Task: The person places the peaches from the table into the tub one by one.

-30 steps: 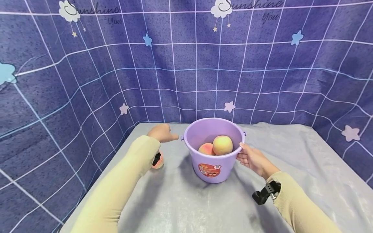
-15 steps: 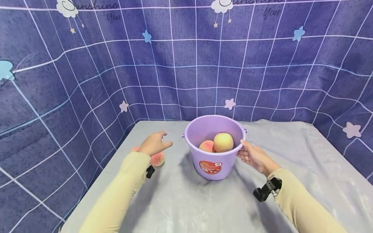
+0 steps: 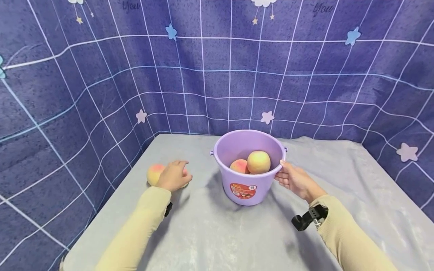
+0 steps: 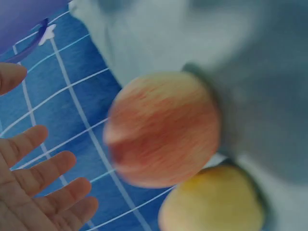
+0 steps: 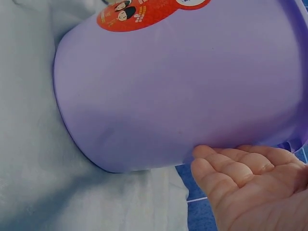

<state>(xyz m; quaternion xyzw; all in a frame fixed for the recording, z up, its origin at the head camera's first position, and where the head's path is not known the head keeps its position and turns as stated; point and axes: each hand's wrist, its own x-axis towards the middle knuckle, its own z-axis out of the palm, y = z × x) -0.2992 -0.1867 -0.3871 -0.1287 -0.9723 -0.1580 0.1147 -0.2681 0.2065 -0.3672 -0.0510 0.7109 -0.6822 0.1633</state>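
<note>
A purple bucket (image 3: 249,184) stands upright on the grey cloth, with a reddish peach (image 3: 239,166) and a yellow peach (image 3: 259,162) inside. The right hand (image 3: 298,183) grips its rim at the right, thumb at the top edge and fingers against the outer wall. To the left, the left hand (image 3: 173,175) is above a peach it partly covers, beside a yellow-red peach (image 3: 154,174). In the left wrist view the fingers of the left hand (image 4: 43,183) are spread, apart from a red peach (image 4: 163,130) and a yellow one (image 4: 211,202).
A grey cloth (image 3: 217,233) covers the table. Behind and at the left hangs a blue curtain (image 3: 217,86) with a white grid and stars, reaching the table's back and left edges.
The left hand has moved left and down from beside the bucket to the peaches on the cloth, its fingers spreading. The right hand keeps its hold on the rim. The head view has tilted slightly down.
</note>
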